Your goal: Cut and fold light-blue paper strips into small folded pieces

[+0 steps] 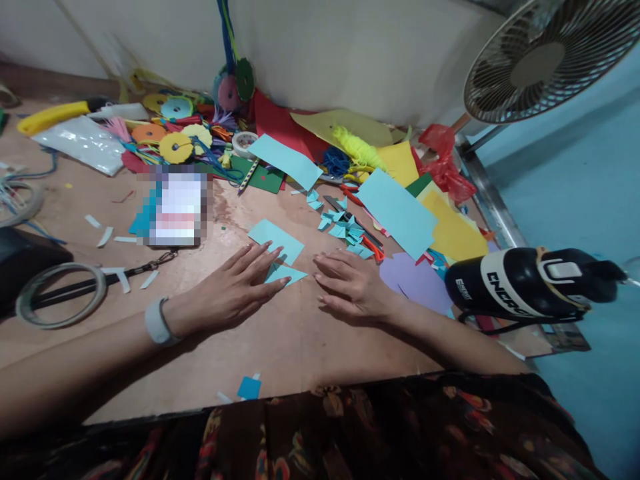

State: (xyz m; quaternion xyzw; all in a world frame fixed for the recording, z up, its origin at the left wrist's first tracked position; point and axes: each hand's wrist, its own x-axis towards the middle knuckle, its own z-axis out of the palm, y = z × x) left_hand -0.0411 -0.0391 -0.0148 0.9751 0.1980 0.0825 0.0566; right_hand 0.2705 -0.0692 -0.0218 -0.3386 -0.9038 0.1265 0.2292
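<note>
My left hand [250, 277] lies flat, fingers stretched out, over a light blue folded paper piece [291, 273] with a pointed corner. Just beyond it, partly under the fingertips, is a light blue paper rectangle [280, 239]. My right hand [353, 283] rests on the table to the right of the paper, fingers extended and slightly bent, holding nothing. Behind the right hand is a pile of small folded light blue paper pieces [345, 227]. Orange-handled scissors [376, 248] lie partly among them.
Light blue sheets [397, 212] and purple paper [417, 280] lie right, beside a black bottle [510, 283] on its side. A phone [177, 210] and tape roll [61, 295] are left. Coloured discs [176, 148] and yarn crowd the back. A fan [540, 63] stands upper right.
</note>
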